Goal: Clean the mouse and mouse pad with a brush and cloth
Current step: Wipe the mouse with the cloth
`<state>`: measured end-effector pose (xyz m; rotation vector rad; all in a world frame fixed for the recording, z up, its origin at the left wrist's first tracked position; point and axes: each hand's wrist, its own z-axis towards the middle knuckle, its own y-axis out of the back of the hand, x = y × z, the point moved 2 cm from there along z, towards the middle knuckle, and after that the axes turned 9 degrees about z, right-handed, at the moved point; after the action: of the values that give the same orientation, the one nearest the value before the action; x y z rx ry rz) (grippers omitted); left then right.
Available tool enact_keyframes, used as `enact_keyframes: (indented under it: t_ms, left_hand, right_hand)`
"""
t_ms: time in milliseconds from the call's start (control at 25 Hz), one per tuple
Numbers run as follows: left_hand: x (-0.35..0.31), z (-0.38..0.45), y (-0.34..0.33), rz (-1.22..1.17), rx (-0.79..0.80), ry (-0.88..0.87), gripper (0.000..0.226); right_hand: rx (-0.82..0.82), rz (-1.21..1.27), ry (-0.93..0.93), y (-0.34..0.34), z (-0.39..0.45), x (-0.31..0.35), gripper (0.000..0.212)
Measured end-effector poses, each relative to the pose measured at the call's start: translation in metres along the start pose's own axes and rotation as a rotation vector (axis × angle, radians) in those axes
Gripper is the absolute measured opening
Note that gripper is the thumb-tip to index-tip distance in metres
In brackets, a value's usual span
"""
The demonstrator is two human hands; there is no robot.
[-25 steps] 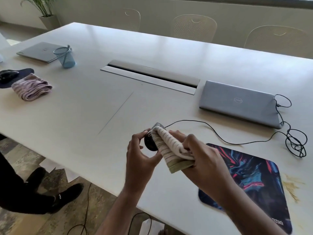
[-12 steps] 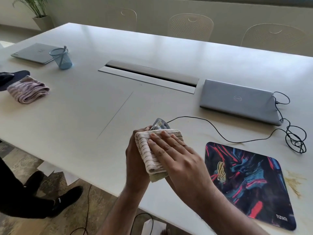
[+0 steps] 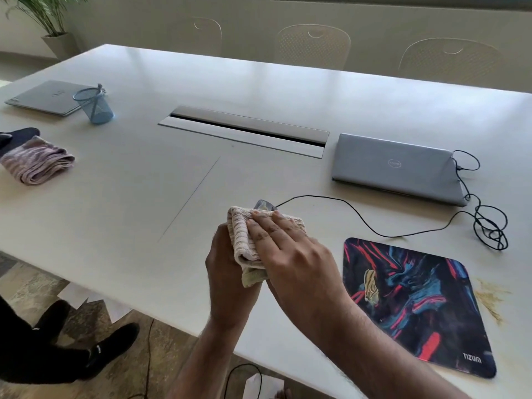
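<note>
White desk in a meeting room, with 3 pale chairs along its far side. Step in hand: wiping the mouse with the cloth. Left hand cups the mouse from below, fingers curled about it; only the mouse's front tip shows above the cloth, with its black cable trailing to the closed laptop. Right hand lies flat, fingers straight, pressing the folded beige cloth over the mouse's back. Both are held just above the desk's near edge. Mouse pad lies just right of the hands, a pale smear near its middle and brownish debris on the desk beside it, so it appears not yet cleaned. No brush can be made out with certainty. Next move, as judged: rub the cloth across the remaining surfaces while the left hand steadies the mouse, keeping the cable slack, then turn to the pad.
</note>
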<state>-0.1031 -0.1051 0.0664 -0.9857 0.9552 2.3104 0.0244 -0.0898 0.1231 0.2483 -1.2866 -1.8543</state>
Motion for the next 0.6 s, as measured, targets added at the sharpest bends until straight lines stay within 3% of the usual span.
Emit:
enact_keyframes:
  t_ms: [280,440,520,600]
  left_hand:
    - [-0.015,0.001,0.006,-0.096,0.008,0.105,0.044]
    - [-0.012,-0.005,0.002,-0.275,0.062,0.138,0.067]
    - [-0.010,-0.007,0.002,-0.298,0.073,0.125,0.068]
    - [-0.009,-0.007,0.001,-0.324,0.076,0.109,0.067]
  right_hand:
    - [0.003,-0.068,-0.055,0.004,0.015,-0.001,0.057]
    - [0.157,0.027,-0.165,0.015,0.030,-0.012,0.056]
    - [0.244,0.104,-0.193,0.021,0.035,-0.018,0.048]
    - [0.231,0.129,-0.194,0.025,0.039,-0.023,0.038]
